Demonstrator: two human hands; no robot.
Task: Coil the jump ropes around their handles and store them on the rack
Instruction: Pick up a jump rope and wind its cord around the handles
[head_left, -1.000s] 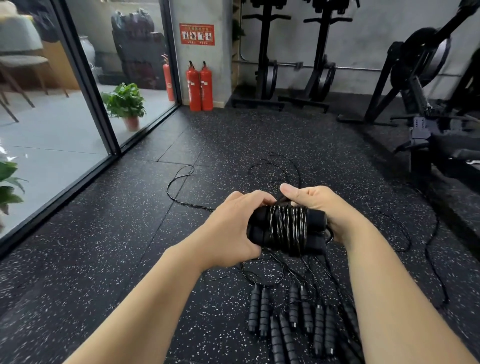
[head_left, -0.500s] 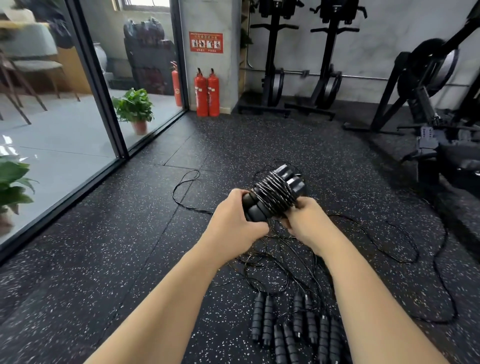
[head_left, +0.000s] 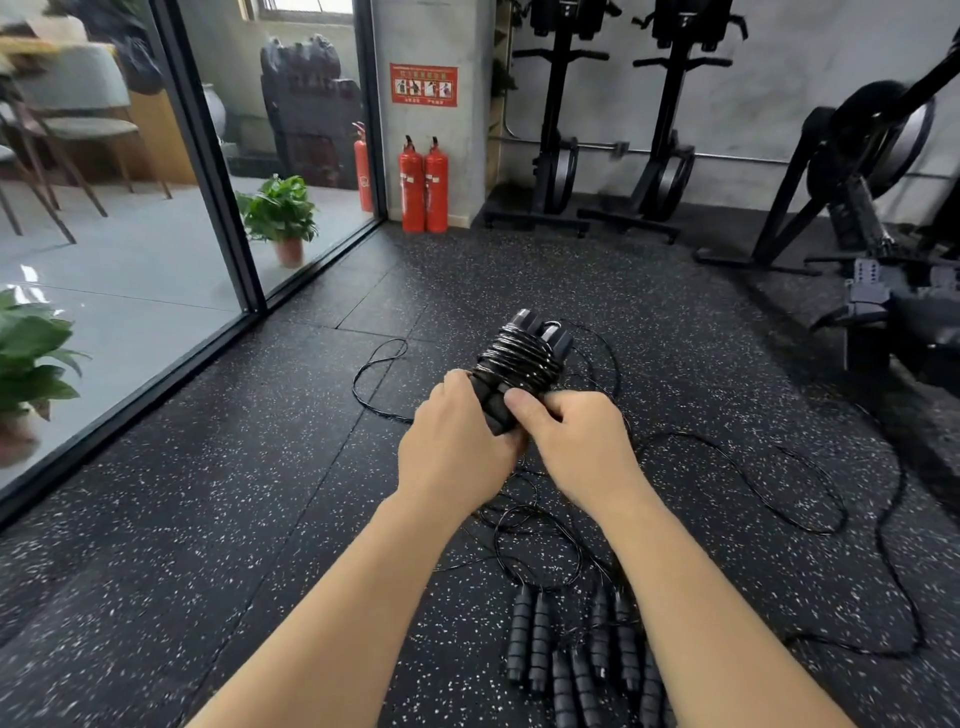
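Observation:
A coiled jump rope (head_left: 522, 358), its thin black cord wound round two black handles, points away from me above the floor. My left hand (head_left: 454, 447) grips the near end of the handles from the left. My right hand (head_left: 576, 441) holds the same end from the right, thumb pressed on a handle. Several more jump ropes with black foam handles (head_left: 571, 654) lie on the floor below my arms. Their loose cords (head_left: 753, 483) spread out to the right. No rack is in view.
Black speckled rubber floor (head_left: 260, 519) all round. A glass wall with a dark frame (head_left: 208, 171) runs along the left, with potted plants behind it. Two red fire extinguishers (head_left: 423, 187) stand by a pillar. Rowing machines (head_left: 857, 171) stand at the back and right.
The bundle turned from lying crosswise between my hands to pointing away from me. My right hand slid from its far end to the near end, beside my left hand.

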